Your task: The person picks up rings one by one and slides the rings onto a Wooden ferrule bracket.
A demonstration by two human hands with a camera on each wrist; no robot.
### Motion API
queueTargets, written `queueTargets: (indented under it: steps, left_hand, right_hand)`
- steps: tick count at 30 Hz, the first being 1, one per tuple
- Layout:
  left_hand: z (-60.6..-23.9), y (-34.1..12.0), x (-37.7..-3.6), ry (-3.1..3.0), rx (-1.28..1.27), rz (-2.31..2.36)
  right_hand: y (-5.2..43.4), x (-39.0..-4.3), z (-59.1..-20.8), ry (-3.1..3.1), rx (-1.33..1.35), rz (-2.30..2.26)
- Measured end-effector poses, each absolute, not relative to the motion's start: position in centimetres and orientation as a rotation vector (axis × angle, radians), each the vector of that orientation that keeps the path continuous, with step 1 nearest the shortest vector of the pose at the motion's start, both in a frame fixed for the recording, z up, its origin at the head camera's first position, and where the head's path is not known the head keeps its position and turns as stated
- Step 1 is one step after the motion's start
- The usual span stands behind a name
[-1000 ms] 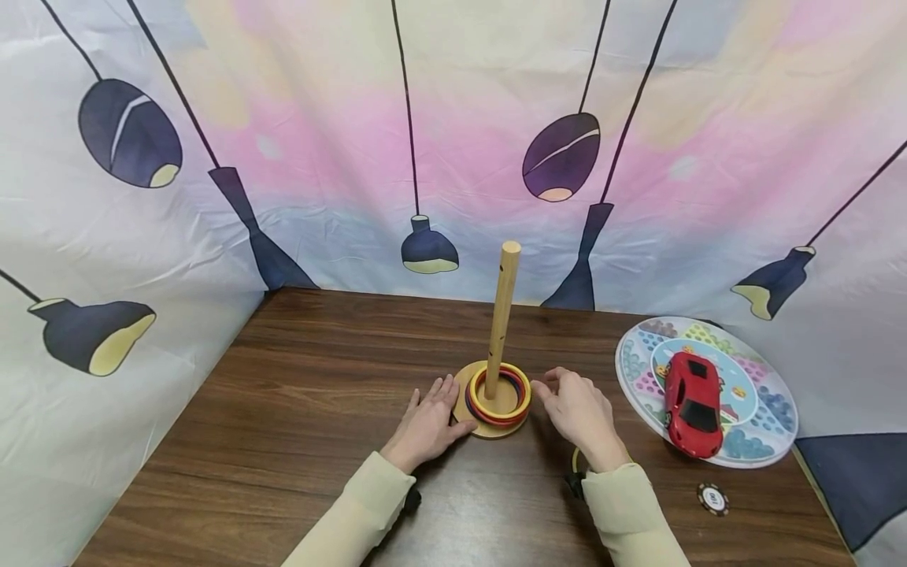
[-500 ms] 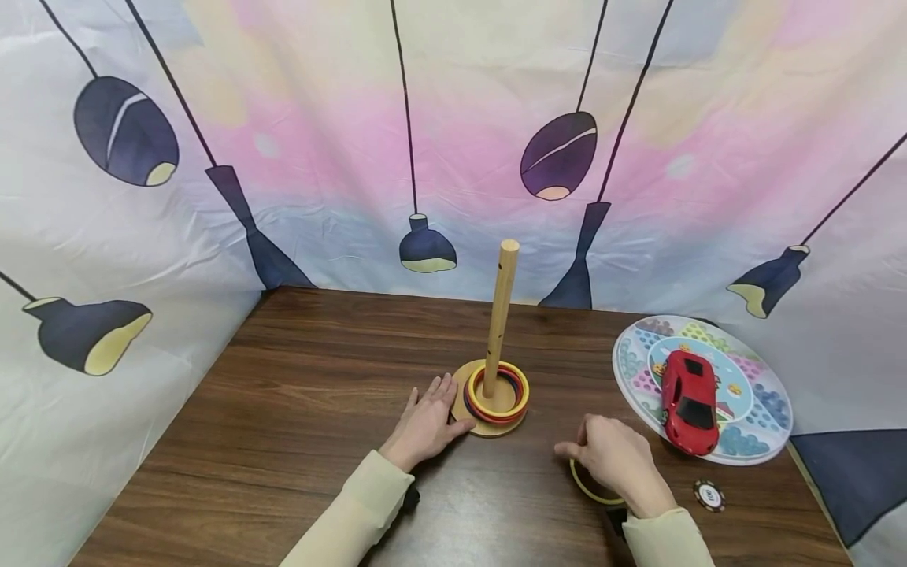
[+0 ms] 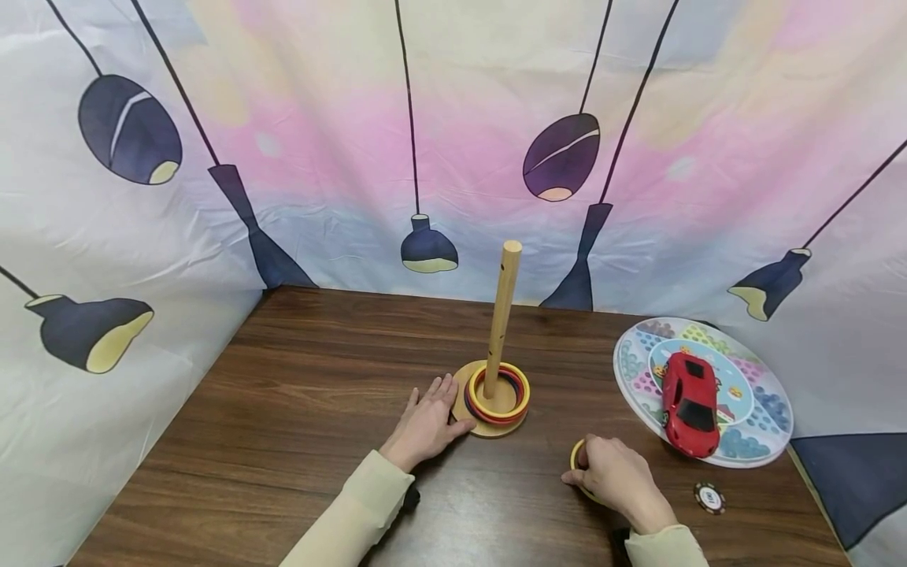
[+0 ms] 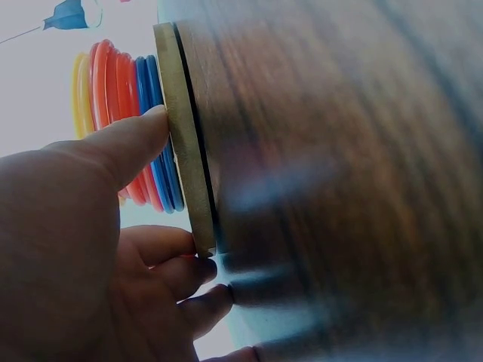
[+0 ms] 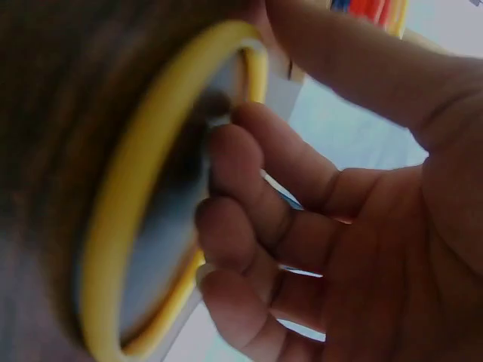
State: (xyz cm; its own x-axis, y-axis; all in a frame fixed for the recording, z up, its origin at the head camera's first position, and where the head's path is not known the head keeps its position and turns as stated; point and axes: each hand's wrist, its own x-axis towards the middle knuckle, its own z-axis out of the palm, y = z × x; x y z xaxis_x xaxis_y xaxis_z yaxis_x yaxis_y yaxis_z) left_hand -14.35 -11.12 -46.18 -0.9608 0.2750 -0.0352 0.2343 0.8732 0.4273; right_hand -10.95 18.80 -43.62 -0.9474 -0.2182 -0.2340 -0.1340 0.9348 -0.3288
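Note:
A round wooden base (image 3: 464, 413) with an upright wooden peg (image 3: 501, 321) stands mid-table. Stacked around the peg are yellow (image 3: 525, 383), red and blue rings, yellow uppermost and blue lowest. My left hand (image 3: 423, 421) rests against the base's left side, fingers spread; its thumb (image 4: 139, 143) touches the base beside the blue rings. Over the table to the right, my right hand (image 3: 615, 476) holds a loose yellow ring (image 5: 124, 219) by its far-left edge, thumb outside and fingertips (image 5: 234, 162) within the loop. The hand covers much of this ring in the head view.
At the right lies a round patterned board (image 3: 768, 409) with a red toy car (image 3: 690, 405) on it. A poker chip (image 3: 709, 497) sits in front of the board. A printed cloth (image 3: 340, 157) hangs behind the table.
My right hand has moved away from the stack, to the right and nearer me, and taken hold of the loose yellow ring. My left hand has stayed at the base.

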Motion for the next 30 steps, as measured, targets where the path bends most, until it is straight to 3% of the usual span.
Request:
queueTargets:
  steps: [30]
  left_hand:
    - [-46.21, -11.09, -14.36, 2.942, 0.377, 0.651]
  right_hand:
    - [18.73, -10.93, -44.05, 2.808, -0.225, -0.534]
